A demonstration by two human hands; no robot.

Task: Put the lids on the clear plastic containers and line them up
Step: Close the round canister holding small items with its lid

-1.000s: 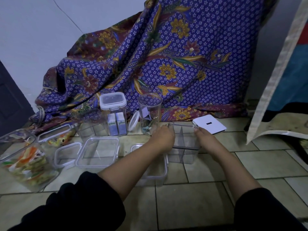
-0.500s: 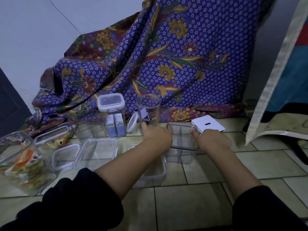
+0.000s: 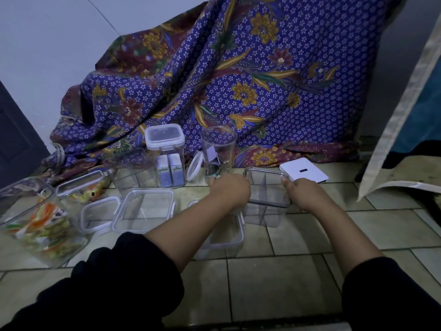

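A clear square container with inner dividers (image 3: 265, 187) stands open on the tiled floor. My left hand (image 3: 230, 191) grips its left side with curled fingers. My right hand (image 3: 301, 193) is curled against its right rim, thumb pointing up near the corner of a white square lid (image 3: 303, 172) lying just behind. A tall round clear container (image 3: 218, 151) stands behind my left hand, with its round lid (image 3: 194, 166) leaning on it. A tall square container (image 3: 165, 156) has its lid on.
A lidless clear box (image 3: 134, 168), two flat lidded boxes (image 3: 144, 210) (image 3: 99, 215) and a jar with colourful contents (image 3: 35, 220) sit to the left. Another shallow box (image 3: 224, 240) lies under my left forearm. Patterned cloth (image 3: 238, 80) hangs behind.
My right hand reached onto the white lid's near edge half a second ago and is now back beside the divided container's right rim. My left hand stays at its left side.
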